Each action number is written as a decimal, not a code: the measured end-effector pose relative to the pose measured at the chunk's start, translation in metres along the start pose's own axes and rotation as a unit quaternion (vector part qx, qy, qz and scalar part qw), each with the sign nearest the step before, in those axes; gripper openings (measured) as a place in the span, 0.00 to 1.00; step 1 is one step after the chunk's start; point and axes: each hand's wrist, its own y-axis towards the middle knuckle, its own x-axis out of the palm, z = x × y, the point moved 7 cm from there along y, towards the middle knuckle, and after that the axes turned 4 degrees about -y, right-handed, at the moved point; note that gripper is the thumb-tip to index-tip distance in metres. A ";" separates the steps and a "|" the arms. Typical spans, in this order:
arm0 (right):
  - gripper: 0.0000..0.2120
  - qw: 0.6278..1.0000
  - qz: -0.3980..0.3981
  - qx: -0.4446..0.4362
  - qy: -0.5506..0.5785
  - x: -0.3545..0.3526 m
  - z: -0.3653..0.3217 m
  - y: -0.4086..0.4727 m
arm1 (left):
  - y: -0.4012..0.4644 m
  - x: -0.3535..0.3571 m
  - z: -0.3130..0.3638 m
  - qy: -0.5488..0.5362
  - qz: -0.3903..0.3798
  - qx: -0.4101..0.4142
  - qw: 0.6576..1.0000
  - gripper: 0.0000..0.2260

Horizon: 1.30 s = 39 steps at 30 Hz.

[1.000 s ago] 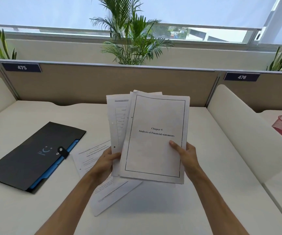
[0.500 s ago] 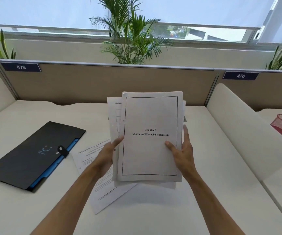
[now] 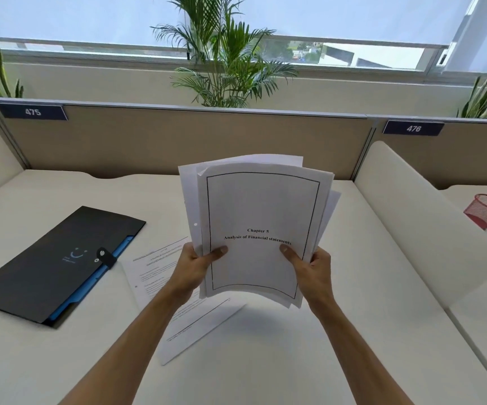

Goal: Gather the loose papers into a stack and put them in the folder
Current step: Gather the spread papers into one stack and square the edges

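I hold a stack of white papers (image 3: 261,206) upright above the desk, its front sheet reading "Chapter 5 Analysis of Financial statements". My left hand (image 3: 194,267) grips the stack's lower left edge and my right hand (image 3: 309,266) grips its lower right edge, thumbs on the front sheet. The sheets are roughly aligned, with edges still fanning out at the top and right. One loose printed sheet (image 3: 183,314) lies flat on the desk under my left forearm. A black folder (image 3: 52,264) with a blue inner lining and a snap tab lies closed on the desk to the left.
A white desk (image 3: 309,346) is bounded by a beige partition (image 3: 178,138) at the back and a white curved divider (image 3: 411,223) on the right. A red mesh cup (image 3: 486,210) stands on the neighbouring desk. Plants stand behind the partition.
The fanned sheets have been squared into a tighter stack. Both hands slid down to the lower side edges, and the stack now bows slightly.
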 end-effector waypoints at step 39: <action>0.08 0.992 -0.021 0.094 -0.076 -0.001 0.072 -0.021 | -0.015 0.002 -0.069 -0.010 0.030 -0.085 0.996 0.08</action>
